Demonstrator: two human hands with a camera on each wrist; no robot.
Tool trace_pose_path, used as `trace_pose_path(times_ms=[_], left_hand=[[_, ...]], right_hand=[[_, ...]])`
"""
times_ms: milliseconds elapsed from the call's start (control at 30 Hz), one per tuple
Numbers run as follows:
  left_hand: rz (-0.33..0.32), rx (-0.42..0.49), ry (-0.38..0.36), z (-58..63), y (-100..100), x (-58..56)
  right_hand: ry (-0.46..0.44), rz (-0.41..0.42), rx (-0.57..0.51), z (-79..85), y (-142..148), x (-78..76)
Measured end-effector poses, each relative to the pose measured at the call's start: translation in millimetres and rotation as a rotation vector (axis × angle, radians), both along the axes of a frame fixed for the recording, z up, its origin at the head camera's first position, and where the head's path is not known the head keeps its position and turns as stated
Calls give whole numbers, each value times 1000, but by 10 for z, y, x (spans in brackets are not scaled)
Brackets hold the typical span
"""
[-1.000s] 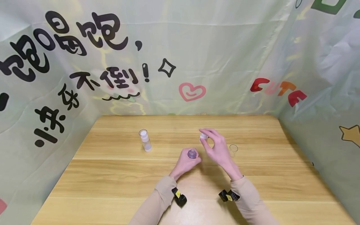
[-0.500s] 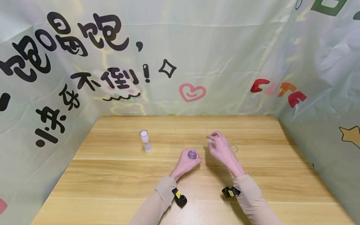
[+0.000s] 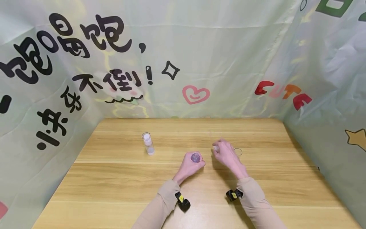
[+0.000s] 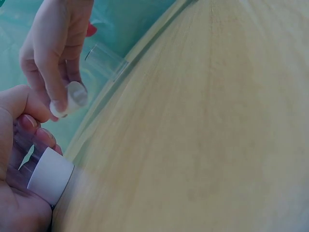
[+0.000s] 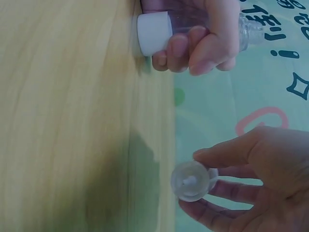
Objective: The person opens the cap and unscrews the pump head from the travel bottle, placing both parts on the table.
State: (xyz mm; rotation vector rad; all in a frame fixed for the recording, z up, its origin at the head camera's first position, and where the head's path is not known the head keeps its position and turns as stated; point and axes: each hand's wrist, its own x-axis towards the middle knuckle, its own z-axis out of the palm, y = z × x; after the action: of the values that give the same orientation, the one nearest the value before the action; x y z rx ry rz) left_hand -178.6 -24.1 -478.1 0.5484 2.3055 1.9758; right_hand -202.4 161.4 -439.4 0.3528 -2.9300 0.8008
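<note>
My left hand (image 3: 189,165) grips a small clear bottle (image 3: 195,157) near the middle of the table. The bottle's neck points up, without a top, and its white base (image 4: 51,176) shows below the fingers in the left wrist view. To the right, my right hand (image 3: 227,156) pinches a white pump top (image 4: 76,98) between thumb and fingertips, above the table. Its round underside with a small central stem (image 5: 189,180) faces the right wrist camera. A clear tubular cover (image 4: 106,61) stands on the table beyond the right hand, partly hidden by it in the head view.
A second clear bottle (image 3: 149,149) with a white top and clear cover stands upright at the back left of the wooden table (image 3: 114,181). Printed cloth (image 3: 228,63) hangs behind the table and at both sides.
My right hand has moved to the right and lower with the pump top, turning it over on the way. My left hand and its bottle stay in place.
</note>
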Motion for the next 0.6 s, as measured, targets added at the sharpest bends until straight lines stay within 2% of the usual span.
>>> trace_pose_path(times_ms=[67, 167, 600], left_hand=[[7, 10, 10, 56, -5, 35], [16, 10, 17, 72, -4, 51], [5, 16, 7, 59, 4, 38]], right_hand=[[-20, -2, 20, -16, 6, -5], [-57, -2, 42, -42, 14, -16], [-83, 32, 67, -72, 17, -43]])
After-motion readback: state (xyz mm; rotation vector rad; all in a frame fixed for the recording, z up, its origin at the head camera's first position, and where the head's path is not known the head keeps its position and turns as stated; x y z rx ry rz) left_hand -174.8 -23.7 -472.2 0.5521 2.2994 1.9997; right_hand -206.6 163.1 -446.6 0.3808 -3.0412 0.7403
